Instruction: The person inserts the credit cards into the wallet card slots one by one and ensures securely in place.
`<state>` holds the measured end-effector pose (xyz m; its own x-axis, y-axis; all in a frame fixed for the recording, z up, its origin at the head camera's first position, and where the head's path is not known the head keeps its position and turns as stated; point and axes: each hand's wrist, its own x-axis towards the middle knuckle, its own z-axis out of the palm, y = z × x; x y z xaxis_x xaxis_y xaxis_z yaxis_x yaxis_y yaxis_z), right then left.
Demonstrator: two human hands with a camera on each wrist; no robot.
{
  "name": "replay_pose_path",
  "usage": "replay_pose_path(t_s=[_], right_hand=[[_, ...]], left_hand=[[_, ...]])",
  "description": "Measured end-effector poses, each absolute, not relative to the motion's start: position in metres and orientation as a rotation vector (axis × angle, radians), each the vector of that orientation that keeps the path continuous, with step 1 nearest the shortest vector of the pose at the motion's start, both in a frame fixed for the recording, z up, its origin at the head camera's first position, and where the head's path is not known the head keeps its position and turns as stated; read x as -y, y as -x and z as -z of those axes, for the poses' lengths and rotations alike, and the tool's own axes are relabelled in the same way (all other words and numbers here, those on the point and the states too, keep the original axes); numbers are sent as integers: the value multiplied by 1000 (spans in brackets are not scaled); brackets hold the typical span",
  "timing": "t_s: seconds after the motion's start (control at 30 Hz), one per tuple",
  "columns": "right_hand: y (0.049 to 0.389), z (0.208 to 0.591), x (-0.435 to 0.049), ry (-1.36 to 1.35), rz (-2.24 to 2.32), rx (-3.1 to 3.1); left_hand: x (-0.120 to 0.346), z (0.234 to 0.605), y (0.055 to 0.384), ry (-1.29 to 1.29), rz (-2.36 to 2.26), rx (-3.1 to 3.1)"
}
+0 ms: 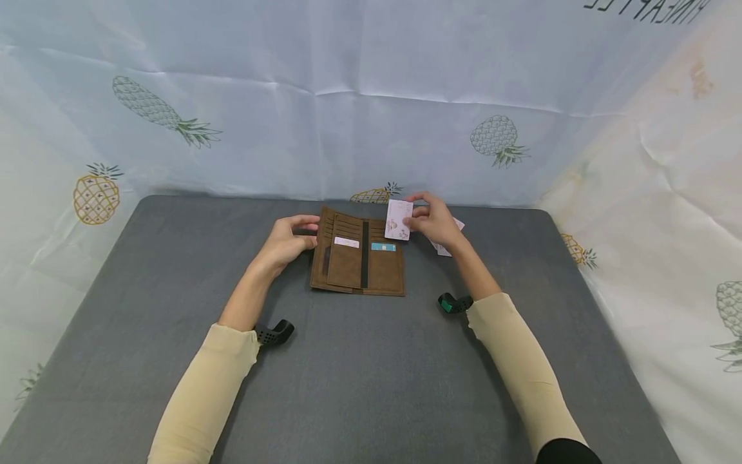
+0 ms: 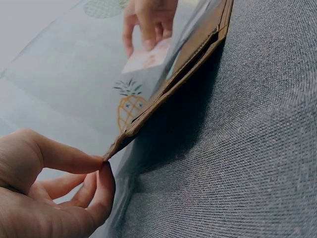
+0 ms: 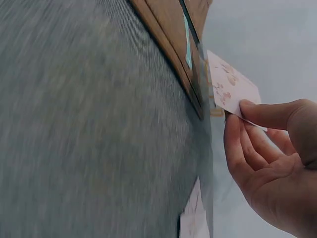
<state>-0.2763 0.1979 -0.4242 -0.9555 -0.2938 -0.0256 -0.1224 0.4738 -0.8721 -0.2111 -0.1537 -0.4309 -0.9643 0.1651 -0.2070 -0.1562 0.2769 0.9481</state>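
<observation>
A brown bifold wallet (image 1: 342, 267) lies spread open on the grey table, a dark strip running down its middle. In its slots sit a pale pink card (image 1: 346, 242) on the left and a blue card (image 1: 384, 247) on the right. My left hand (image 1: 284, 241) pinches the wallet's left edge between thumb and fingers, as the left wrist view shows closely. Between the thumb and fingers of my right hand (image 1: 435, 222) is a pink card with a printed picture (image 3: 233, 87), raised near the wallet's upper right corner.
More pink cards (image 1: 444, 250) lie on the table just behind the right hand, partly hidden by it. A white cloth (image 1: 371, 142) printed with pineapples hangs behind the far edge of the grey table (image 1: 359, 386). Black bands (image 1: 275, 332) sit at both wrists.
</observation>
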Motion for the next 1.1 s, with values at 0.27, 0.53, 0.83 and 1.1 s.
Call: replay_pose_path(t_s=[0.27,0.53,0.83,1.1], right_hand=[[279,430,-178,457,1445,-2578],[276,436,-167,473,1423,-2586],[273,436,-166,399,1330,-2601],[273,433,-170,376,1213,-2656]], left_hand=[[152,431,210,-19,-1728,-2295],[154,430,210,-12,-1737,-2293],[154,429,209,-12,-1718,-2308],[154,429,209,-10,-1721,-2294]])
